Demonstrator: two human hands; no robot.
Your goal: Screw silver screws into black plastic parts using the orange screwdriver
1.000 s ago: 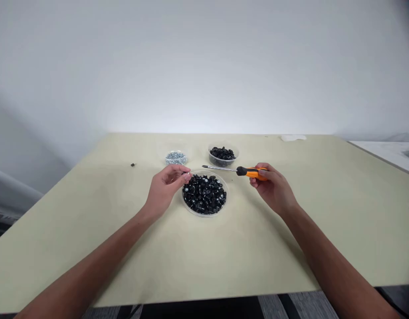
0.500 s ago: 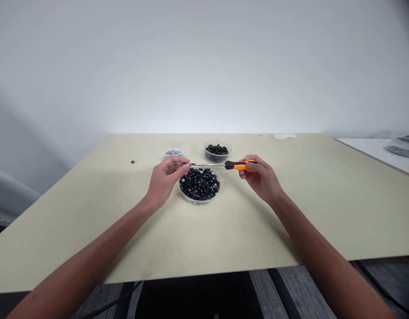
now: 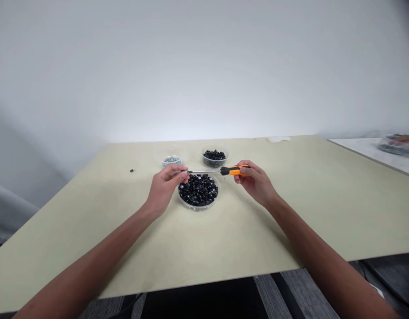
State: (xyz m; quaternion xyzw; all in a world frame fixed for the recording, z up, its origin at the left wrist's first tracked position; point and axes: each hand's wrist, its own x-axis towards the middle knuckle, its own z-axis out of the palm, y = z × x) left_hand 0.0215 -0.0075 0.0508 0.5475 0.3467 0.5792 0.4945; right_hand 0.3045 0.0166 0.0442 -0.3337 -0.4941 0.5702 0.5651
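Note:
My right hand [image 3: 255,181] is closed around the orange and black handle of a screwdriver [image 3: 235,170], held level with its shaft pointing left. The thumb and fingers of my left hand [image 3: 167,186] pinch together at the screwdriver's tip; whatever small piece they hold is mostly hidden. Below the shaft stands a clear round tub [image 3: 199,208] filled with small black parts [image 3: 199,190], some showing silvery ends. Behind it, another clear bowl [image 3: 215,162] contains more black pieces. A shallow clear container [image 3: 172,161] of small silvery screws sits just beyond my left hand.
One small black piece [image 3: 131,170] lies alone on the pale table [image 3: 151,261], left of the containers. A white flat item [image 3: 279,139] rests at the back edge. On a white surface to the right, another person's hand [image 3: 407,138] is at a clear container [image 3: 393,148].
The camera view has tilted slightly, so the table sits lower in the picture. Both hands keep their grip on either end of the screwdriver. Another person's hand has appeared at the right edge.

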